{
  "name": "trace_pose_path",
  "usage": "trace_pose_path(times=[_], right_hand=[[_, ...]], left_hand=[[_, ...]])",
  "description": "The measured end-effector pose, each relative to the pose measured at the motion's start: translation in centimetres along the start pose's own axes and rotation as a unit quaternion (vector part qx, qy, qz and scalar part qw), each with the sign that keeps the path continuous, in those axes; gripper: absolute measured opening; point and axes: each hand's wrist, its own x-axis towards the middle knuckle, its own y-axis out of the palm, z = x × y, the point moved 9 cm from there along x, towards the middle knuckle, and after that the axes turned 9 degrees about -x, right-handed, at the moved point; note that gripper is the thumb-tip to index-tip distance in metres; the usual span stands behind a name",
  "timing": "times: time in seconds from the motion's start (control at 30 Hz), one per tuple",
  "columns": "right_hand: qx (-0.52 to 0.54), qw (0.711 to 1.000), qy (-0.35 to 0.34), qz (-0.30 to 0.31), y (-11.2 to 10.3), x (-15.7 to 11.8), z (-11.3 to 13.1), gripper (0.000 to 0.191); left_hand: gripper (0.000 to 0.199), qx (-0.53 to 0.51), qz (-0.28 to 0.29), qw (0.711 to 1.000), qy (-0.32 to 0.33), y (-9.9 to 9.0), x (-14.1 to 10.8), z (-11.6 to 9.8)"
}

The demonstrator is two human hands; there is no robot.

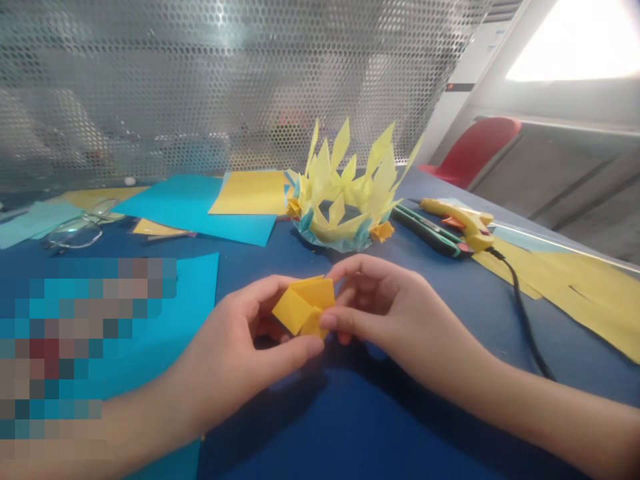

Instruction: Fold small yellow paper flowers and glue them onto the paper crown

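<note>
Head view: the left hand (235,340) and right hand (400,303) are both closed on the paper (315,292), golden yellow, folded in layers, a squarish flap angling left, above the blue desk (310,440).

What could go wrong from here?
The folded yellow paper is held by the fingers of the left hand and right hand, so a hard pinch might crush its folds.

The paper crown stands just beyond the fingers; a forward nudge could bend it.

The glue gun's cord runs down toward the right forearm, so an outward sweep might snag it.
</note>
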Motion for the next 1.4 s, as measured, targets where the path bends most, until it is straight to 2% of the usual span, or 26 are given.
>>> trace_pose_path(times=[0.07,0.23,0.33,0.53,1.0,1.13,1.23,1.4], right_hand=[[-0.006,1.0,-0.005,0.0,0.0,0.0,0.1,0.04],[0.01,1.0,-0.011,-0.006,-0.1,0.0,0.0,0.043],[0.025,1.0,-0.007,-0.009,-0.1,-0.1,-0.1,0.047],[0.033,0.999,-0.005,0.004,0.0,-0.4,0.0,0.048],[0.008,0.999,-0.034,0.009,0.2,-0.4,0.3,0.047],[-0.016,0.998,-0.052,0.008,0.3,-0.6,0.7,0.039],[-0.037,0.997,-0.049,0.037,0.9,-0.8,0.8,0.027],[-0.065,0.996,-0.033,0.053,1.3,-0.8,0.5,0.019]], left_hand=[[0.032,-0.001,-0.007,1.0,-0.005,-0.1,0.0,0.1],[0.024,-0.08,0.018,0.997,0.009,0.1,-0.3,-0.1],[0.032,-0.117,0.032,0.992,0.022,0.1,-0.3,-0.2],[0.017,-0.025,-0.004,1.0,0.019,-0.4,0.3,-0.1],[0.009,-0.036,-0.015,0.999,0.01,-0.6,0.5,0.5],[0.008,-0.042,-0.029,0.998,0.035,-0.7,0.3,0.1],[0.011,-0.042,-0.047,0.996,0.059,-1.1,0.0,-0.4],[0.011,-0.029,-0.051,0.997,0.054,-1.3,-0.1,-0.2]])
